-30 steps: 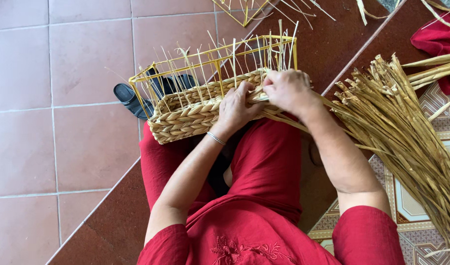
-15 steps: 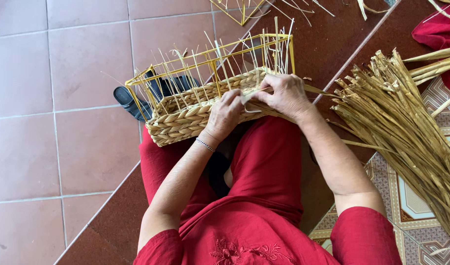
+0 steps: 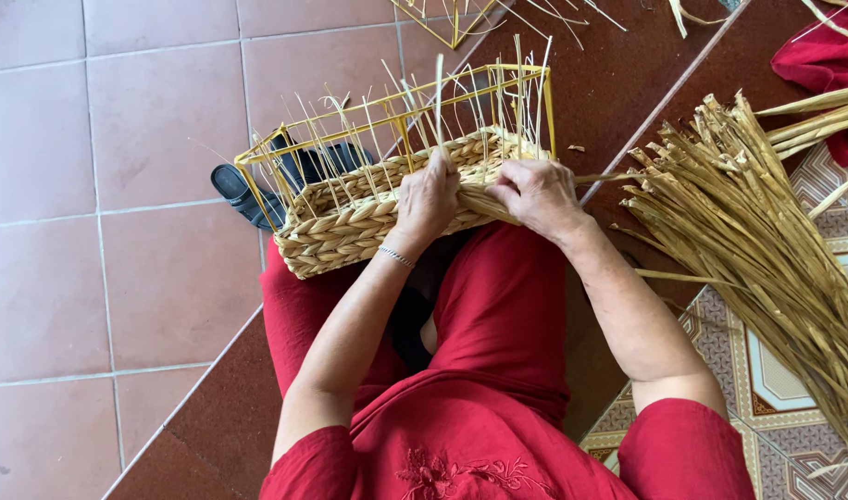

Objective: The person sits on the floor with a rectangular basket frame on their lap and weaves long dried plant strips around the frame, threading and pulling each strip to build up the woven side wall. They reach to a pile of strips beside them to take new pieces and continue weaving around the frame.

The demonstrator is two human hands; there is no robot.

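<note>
A half-woven straw basket (image 3: 350, 222) on a yellow wire frame (image 3: 396, 102) rests on my knees, with thin upright stakes sticking up from its rim. My left hand (image 3: 428, 196) presses on the basket's near wall and pinches an upright stake. My right hand (image 3: 535, 193) grips a flat straw strand (image 3: 480, 199) at the near right corner, pulling it along the woven wall. Both hands sit close together. I wear red trousers and a red top.
A large bundle of dried straw strands (image 3: 766, 250) lies on the floor to my right. A black sandal (image 3: 248, 190) sits behind the basket on the left. Red cloth (image 3: 822, 65) lies at the top right. Another yellow wire frame (image 3: 442, 14) shows at the top edge.
My two hands have moved closer together along the basket's near wall, the right hand drawing the strand left. The basket has tilted slightly and shifted in the view.
</note>
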